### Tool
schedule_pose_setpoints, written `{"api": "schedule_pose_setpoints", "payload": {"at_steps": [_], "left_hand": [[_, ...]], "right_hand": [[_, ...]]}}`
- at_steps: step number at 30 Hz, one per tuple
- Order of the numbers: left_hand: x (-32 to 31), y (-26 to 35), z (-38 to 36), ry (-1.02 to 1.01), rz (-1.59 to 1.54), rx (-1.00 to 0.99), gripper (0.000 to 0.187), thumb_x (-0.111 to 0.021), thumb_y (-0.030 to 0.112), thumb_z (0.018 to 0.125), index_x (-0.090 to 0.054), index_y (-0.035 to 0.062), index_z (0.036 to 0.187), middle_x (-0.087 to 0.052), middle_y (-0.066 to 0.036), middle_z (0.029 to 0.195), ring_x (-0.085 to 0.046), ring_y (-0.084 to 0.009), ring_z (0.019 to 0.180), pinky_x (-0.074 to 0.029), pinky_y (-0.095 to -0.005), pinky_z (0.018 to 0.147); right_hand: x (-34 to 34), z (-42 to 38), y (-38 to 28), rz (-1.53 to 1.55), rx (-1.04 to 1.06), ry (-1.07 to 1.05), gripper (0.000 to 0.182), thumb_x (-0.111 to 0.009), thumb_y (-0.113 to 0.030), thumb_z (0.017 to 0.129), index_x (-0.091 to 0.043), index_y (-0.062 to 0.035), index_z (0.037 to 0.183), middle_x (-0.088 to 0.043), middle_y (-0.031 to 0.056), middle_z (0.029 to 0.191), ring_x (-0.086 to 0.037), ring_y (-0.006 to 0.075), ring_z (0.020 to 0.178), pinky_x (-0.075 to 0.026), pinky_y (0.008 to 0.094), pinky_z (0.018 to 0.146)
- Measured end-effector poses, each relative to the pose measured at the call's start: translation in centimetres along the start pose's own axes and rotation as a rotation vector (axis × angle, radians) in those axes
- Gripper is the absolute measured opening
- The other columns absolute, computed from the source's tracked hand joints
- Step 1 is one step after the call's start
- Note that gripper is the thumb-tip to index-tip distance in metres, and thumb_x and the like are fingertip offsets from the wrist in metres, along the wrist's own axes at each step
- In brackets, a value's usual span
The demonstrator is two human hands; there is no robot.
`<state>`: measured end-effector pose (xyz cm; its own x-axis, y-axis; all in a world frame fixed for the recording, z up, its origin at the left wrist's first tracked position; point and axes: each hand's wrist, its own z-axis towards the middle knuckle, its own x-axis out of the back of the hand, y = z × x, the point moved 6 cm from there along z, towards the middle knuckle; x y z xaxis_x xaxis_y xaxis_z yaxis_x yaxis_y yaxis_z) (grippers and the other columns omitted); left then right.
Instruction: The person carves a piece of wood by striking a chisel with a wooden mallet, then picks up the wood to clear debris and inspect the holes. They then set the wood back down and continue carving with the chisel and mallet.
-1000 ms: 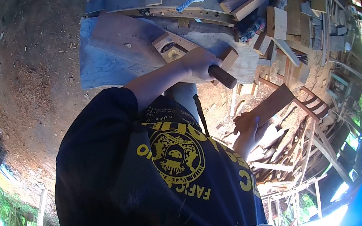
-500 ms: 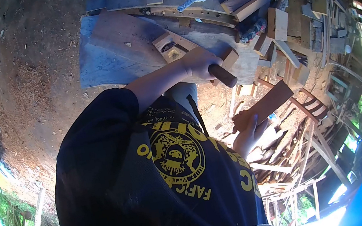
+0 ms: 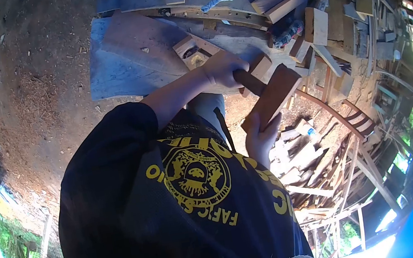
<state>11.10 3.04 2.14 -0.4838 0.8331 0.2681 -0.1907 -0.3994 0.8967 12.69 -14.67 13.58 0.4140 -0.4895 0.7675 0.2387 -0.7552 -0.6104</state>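
My left hand [image 3: 225, 68] is closed around a dark brown round wooden stick [image 3: 247, 80], whose far end is hidden behind a reddish-brown wooden block [image 3: 274, 95]. That block is gripped from below by my right hand [image 3: 264, 135], thumb and fingers on its lower part, and is tilted up to the right. Behind the stick, a lighter wood piece [image 3: 263, 66] shows at the bench edge. Near my left wrist, a wooden hand plane-like piece with an opening [image 3: 194, 51] lies on the flat board [image 3: 120, 61].
Stacked planks and offcuts [image 3: 289, 2] fill the far side of the bench, with an upright wood block [image 3: 316, 26] among them. A wooden chair-like frame [image 3: 359, 121] and a scrap wood heap [image 3: 303, 159] lie to the right. Shavings cover the ground [image 3: 37, 85].
My right hand has moved up and left with the wooden block, turning it steeper and bringing it over the end of the stick. My left hand has shifted only slightly.
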Motion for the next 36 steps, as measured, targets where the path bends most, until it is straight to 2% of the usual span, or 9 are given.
{"api": "schedule_pose_setpoints", "payload": {"at_steps": [2, 8, 14, 15, 16, 20, 25, 29, 36], "left_hand": [[0.1, -0.3, -0.1, -0.036, -0.007, 0.014, 0.024, -0.075, 0.027, 0.064, -0.055, 0.0137, 0.065, -0.056, -0.005, 0.062, -0.059, -0.0283, 0.058, -0.044, -0.0381, 0.053], [-0.4, -1.2, 0.1, 0.032, 0.026, 0.048, 0.023, -0.072, 0.036, 0.065, -0.059, 0.0178, 0.070, -0.059, -0.005, 0.063, -0.061, -0.0285, 0.060, -0.046, -0.0397, 0.054], [-0.7, -1.2, 0.2, 0.032, 0.039, 0.058, 0.023, -0.072, 0.036, 0.064, -0.060, 0.0175, 0.069, -0.059, -0.005, 0.062, -0.061, -0.0289, 0.060, -0.046, -0.0397, 0.054], [-1.0, -1.1, -0.1, 0.022, 0.039, 0.033, 0.024, -0.073, 0.033, 0.064, -0.057, 0.0158, 0.066, -0.058, -0.005, 0.062, -0.060, -0.0289, 0.059, -0.045, -0.0394, 0.053], [-1.1, -1.1, -0.2, 0.014, 0.043, 0.010, 0.025, -0.073, 0.031, 0.064, -0.055, 0.0142, 0.063, -0.056, -0.006, 0.061, -0.059, -0.0288, 0.058, -0.044, -0.0391, 0.052], [-1.9, -0.5, -0.2, -0.040, 0.119, 0.023, 0.024, -0.073, 0.033, 0.064, -0.056, 0.0159, 0.063, -0.056, -0.005, 0.060, -0.059, -0.0287, 0.057, -0.043, -0.0396, 0.051], [-1.4, -0.1, -0.4, -0.027, 0.156, -0.007, 0.021, -0.073, 0.031, 0.063, -0.057, 0.0177, 0.066, -0.055, -0.004, 0.058, -0.059, -0.0281, 0.056, -0.043, -0.0398, 0.051], [-0.3, 1.3, -0.9, 0.001, 0.118, -0.082, 0.020, -0.073, 0.028, 0.063, -0.057, 0.0171, 0.066, -0.054, -0.005, 0.057, -0.059, -0.0279, 0.056, -0.043, -0.0404, 0.051], [0.7, 1.4, -0.9, 0.050, 0.065, -0.098, 0.021, -0.074, 0.023, 0.061, -0.055, 0.0160, 0.066, -0.055, -0.004, 0.059, -0.059, -0.0272, 0.056, -0.043, -0.0398, 0.051]], "right_hand": [[0.9, 0.4, -2.5, -0.014, 0.108, -0.070, 0.031, -0.057, -0.020, 0.090, -0.041, 0.0013, 0.106, -0.058, 0.0129, 0.069, -0.060, 0.0234, 0.059, -0.046, 0.0337, 0.057], [9.9, 0.9, 1.3, 0.003, 0.009, 0.002, 0.046, -0.063, -0.026, 0.087, -0.049, 0.0048, 0.117, -0.061, 0.0159, 0.093, -0.059, 0.0213, 0.083, -0.046, 0.0326, 0.075], [2.1, 0.8, 4.0, 0.227, -0.066, 0.234, 0.050, -0.064, -0.028, 0.083, -0.046, 0.0061, 0.114, -0.062, 0.0185, 0.087, -0.064, 0.0365, 0.081, -0.047, 0.0415, 0.076], [-0.5, -0.2, -0.1, -0.164, 0.039, -0.005, 0.047, -0.062, -0.026, 0.085, -0.043, 0.0057, 0.114, -0.061, 0.0238, 0.087, -0.063, 0.0400, 0.082, -0.047, 0.0435, 0.072], [-0.3, -0.6, 0.3, -0.161, -0.061, -0.060, 0.047, -0.062, -0.026, 0.088, -0.041, 0.0052, 0.115, -0.058, 0.0153, 0.086, -0.057, 0.0246, 0.077, -0.045, 0.0377, 0.070], [3.4, 0.1, -2.4, 0.033, -0.132, -0.161, 0.040, -0.064, -0.025, 0.088, -0.043, 0.0023, 0.110, -0.060, 0.0122, 0.089, -0.057, 0.0183, 0.075, -0.046, 0.0305, 0.065], [12.1, -0.4, -0.9, 0.110, 0.280, 0.527, 0.057, -0.061, -0.025, 0.090, -0.034, 0.0058, 0.128, -0.059, 0.0189, 0.101, -0.062, 0.0213, 0.082, -0.054, 0.0327, 0.069], [12.5, -0.1, -1.3, 0.353, 0.257, 0.375, 0.056, -0.054, -0.026, 0.089, -0.035, 0.0079, 0.130, -0.055, 0.0217, 0.114, -0.059, 0.0283, 0.101, -0.049, 0.0391, 0.082], [10.0, -0.7, -1.1, 0.095, 0.299, 0.473, 0.064, -0.055, -0.026, 0.091, -0.023, 0.0068, 0.135, -0.060, 0.0177, 0.088, -0.060, 0.0203, 0.068, -0.049, 0.0295, 0.059]]}}
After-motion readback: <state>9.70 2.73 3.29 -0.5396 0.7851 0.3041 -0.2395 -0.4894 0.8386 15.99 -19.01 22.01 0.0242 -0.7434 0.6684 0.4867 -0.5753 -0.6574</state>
